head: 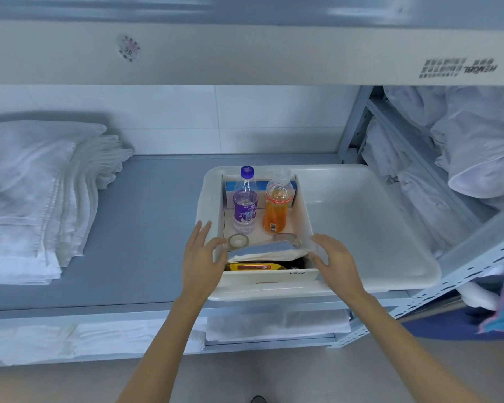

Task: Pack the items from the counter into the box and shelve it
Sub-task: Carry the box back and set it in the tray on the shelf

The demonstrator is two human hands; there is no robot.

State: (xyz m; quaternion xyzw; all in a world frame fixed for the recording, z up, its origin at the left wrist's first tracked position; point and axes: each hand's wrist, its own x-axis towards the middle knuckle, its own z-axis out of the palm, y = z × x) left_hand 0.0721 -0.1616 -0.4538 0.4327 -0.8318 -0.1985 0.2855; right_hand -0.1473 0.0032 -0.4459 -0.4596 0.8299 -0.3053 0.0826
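A white box (300, 205) sits inside a larger white tray (370, 216) on the grey shelf (146, 216). In the box stand a purple-capped water bottle (245, 202) and an orange drink bottle (277, 205), with a blue carton (230, 187) behind them. Two tape rolls (238, 241), a blue-and-white packet (268, 251) and a yellow packet (255, 267) lie at the front. My left hand (201, 257) hovers at the box's left front corner, fingers spread. My right hand (336, 260) hovers at the right front corner, fingers apart, holding nothing.
A stack of folded white towels (32, 199) fills the shelf's left side. More white linen (463, 146) is piled in the rack to the right. A shelf beam (245, 53) runs overhead. Folded cloths (99, 338) lie on the shelf below.
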